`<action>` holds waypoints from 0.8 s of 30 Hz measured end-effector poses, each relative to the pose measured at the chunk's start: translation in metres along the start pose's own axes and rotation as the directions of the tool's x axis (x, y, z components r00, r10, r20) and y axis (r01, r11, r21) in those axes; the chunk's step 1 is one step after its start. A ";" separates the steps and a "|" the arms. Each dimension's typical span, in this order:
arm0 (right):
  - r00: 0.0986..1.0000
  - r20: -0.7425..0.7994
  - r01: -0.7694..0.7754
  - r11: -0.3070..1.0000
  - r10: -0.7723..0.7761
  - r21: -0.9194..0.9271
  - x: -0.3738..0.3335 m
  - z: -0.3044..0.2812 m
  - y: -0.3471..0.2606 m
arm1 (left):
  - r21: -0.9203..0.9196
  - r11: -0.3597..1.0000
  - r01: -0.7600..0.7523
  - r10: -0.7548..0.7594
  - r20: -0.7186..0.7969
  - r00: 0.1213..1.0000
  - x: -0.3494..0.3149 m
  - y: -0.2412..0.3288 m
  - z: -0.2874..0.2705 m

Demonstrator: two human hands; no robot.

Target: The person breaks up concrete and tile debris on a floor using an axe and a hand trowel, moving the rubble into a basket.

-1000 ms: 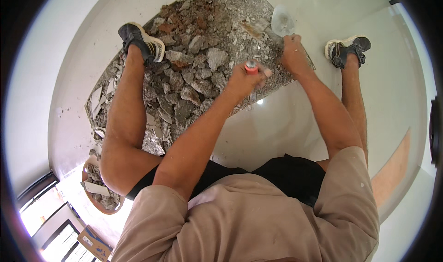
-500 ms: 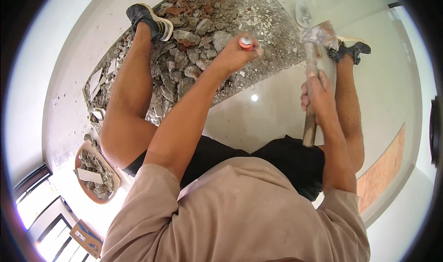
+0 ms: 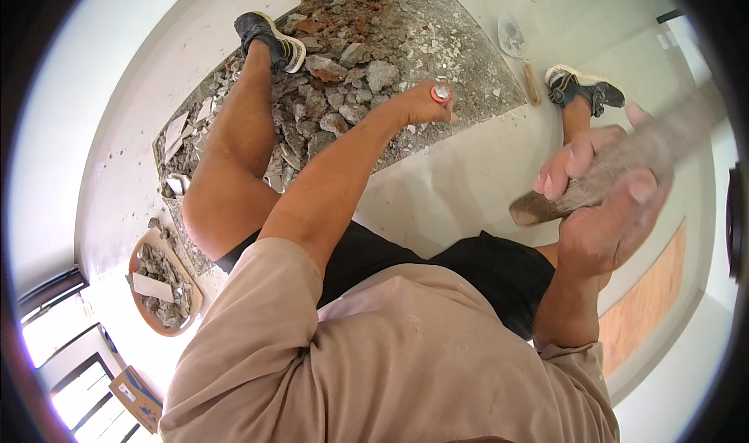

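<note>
My left hand is closed round a chisel, of which only the round metal top and a red-orange collar show. It stands over the near edge of the broken floor patch; the chisel's lower end is hidden beneath the fist. On the right, my right hand grips a hammer by its worn wooden handle, raised close to the camera. The handle's butt points down to the left. Its upper part is smeared by motion, and the head cannot be made out near the right rim.
Grey rubble with reddish bits lies between my left leg and left hand. A trowel-like tool rests beside my right shoe. To the left stands a basin of debris, a cardboard box behind it. A wooden board lies right.
My right hand has lifted the hammer up and to the right, toward the camera, tilting it over. My left hand with the chisel appears slightly farther right and lower; the whole view has shifted a little.
</note>
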State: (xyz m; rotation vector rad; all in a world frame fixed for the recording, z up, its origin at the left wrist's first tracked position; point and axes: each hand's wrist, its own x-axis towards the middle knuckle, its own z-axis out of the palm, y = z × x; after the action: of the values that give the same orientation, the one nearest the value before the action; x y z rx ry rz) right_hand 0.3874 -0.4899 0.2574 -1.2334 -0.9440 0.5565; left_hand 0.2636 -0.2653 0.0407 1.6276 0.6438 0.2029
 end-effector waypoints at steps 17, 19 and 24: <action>0.998 0.036 0.028 0.952 -0.041 0.306 0.026 -0.007 0.008 | -0.005 1.000 -0.027 0.028 0.124 0.992 0.009 -0.007 0.004; 0.990 0.115 0.097 0.987 -0.083 -0.130 0.008 -0.002 0.055 | 0.030 0.999 -0.012 0.008 0.117 0.993 0.008 -0.006 0.003; 0.646 0.032 -0.604 0.536 0.763 -0.590 -0.015 -0.019 0.107 | -0.004 0.999 0.049 -0.048 0.077 0.996 0.015 -0.009 0.001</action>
State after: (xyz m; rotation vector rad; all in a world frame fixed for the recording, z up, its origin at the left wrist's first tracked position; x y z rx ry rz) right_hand 0.4088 -0.4826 0.1499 -2.1271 -0.8392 1.1970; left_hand 0.2740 -0.2583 0.0285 1.6047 0.6223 0.1061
